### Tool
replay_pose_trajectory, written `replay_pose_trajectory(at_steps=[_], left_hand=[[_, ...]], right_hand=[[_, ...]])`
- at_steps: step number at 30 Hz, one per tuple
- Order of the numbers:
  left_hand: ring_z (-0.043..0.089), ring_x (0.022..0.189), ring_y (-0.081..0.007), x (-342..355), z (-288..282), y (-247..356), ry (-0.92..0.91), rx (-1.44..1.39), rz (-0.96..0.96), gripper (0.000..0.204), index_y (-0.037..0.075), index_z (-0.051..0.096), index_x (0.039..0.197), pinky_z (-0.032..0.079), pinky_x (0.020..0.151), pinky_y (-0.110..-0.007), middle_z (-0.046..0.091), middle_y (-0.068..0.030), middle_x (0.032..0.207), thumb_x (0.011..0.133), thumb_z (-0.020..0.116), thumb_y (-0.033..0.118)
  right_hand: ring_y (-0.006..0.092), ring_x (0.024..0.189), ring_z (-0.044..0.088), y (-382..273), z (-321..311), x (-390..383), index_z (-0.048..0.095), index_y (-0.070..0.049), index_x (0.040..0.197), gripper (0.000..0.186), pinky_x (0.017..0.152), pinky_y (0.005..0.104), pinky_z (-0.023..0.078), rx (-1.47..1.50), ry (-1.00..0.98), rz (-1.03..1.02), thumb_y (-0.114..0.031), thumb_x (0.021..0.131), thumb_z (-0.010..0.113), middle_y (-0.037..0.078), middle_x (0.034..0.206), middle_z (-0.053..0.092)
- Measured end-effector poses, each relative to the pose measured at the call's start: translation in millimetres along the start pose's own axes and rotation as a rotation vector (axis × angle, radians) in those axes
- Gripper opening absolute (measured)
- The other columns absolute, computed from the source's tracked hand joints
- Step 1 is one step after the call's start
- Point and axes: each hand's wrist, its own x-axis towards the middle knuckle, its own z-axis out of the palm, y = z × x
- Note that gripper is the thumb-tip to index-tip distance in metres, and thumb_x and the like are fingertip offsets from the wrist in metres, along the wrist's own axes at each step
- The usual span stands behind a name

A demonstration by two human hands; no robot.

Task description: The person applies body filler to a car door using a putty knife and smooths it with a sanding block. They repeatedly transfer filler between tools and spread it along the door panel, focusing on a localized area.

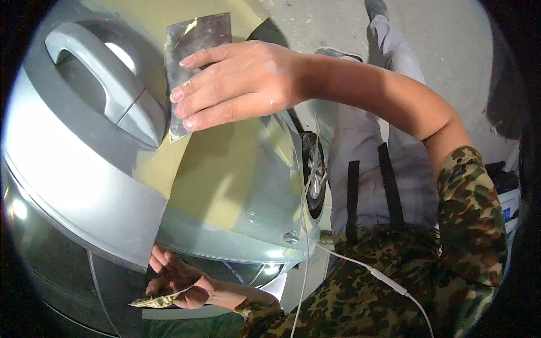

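Metal is seen in the flat grey spreader blade, pressed by the right hand with fingers extended against yellowish filler on the silver car door beside its handle. A putty-smeared scraper is gripped by the left hand.

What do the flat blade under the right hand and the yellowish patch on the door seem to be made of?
The blade looks like thin sheet metal: grey, dully reflective, smeared. The yellowish patch looks like body filler, matte and paste-like against the glossy silver door panel, though the look leaves that open. The right hand presses the blade flat.
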Motion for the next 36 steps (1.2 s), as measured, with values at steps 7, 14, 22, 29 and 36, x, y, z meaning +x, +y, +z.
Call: replay_pose_trajectory(at_steps=[7, 14, 22, 29, 36], left_hand=[[-0.001, 0.162, -0.0393, 1, -3, 3, 0.054, -0.046, -0.010, 0.030, 0.004, 0.069, 0.133, 0.022, 0.132, -0.053, -0.002, -0.0260, 0.173, 0.105, 0.058, 0.000], [-0.002, 0.163, -0.0336, 5, -2, -3, -0.017, -0.067, -0.027, 0.031, 0.000, 0.066, 0.136, 0.014, 0.135, -0.048, -0.013, -0.0229, 0.174, 0.109, 0.050, 0.004], [0.004, 0.162, -0.0389, -1, 0, -6, 0.027, -0.015, 0.028, 0.033, 0.003, 0.069, 0.131, 0.022, 0.132, -0.055, 0.004, -0.0257, 0.173, 0.102, 0.057, -0.007], [-0.001, 0.162, -0.0383, 0, -4, 1, 0.066, -0.040, 0.034, 0.034, 0.004, 0.070, 0.129, 0.022, 0.132, -0.056, 0.002, -0.0265, 0.172, 0.101, 0.059, -0.010], [-0.011, 0.162, -0.0365, 4, -2, -8, 0.010, -0.030, 0.034, 0.036, 0.005, 0.069, 0.130, 0.020, 0.132, -0.055, 0.004, -0.0229, 0.172, 0.101, 0.057, -0.011]], right_hand=[[0.0293, 0.129, 0.067, -6, 10, -8, 0.076, -0.006, 0.124, 0.030, 0.111, 0.0512, 0.051, 0.081, -0.021, 0.075, -0.013, 0.098, 0.063, 0.010, 0.132, 0.072], [0.0243, 0.132, 0.065, -66, 44, -24, 0.076, -0.014, 0.122, 0.028, 0.115, 0.0485, 0.050, 0.002, 0.097, 0.316, -0.017, 0.097, 0.064, 0.006, 0.136, 0.071], [0.0237, 0.130, 0.066, -90, 33, -22, 0.073, -0.027, 0.128, 0.037, 0.116, 0.0559, 0.045, -0.101, 0.104, 0.426, -0.020, 0.091, 0.076, 0.002, 0.134, 0.072], [0.0264, 0.132, 0.064, -6, -4, -4, 0.074, -0.028, 0.128, 0.036, 0.110, 0.0605, 0.045, -0.114, -0.019, 0.144, -0.019, 0.094, 0.071, 0.001, 0.138, 0.069], [0.0266, 0.131, 0.064, -21, 10, -9, 0.076, -0.026, 0.126, 0.033, 0.110, 0.0562, 0.047, -0.089, -0.010, 0.204, -0.020, 0.094, 0.070, 0.000, 0.136, 0.070]])
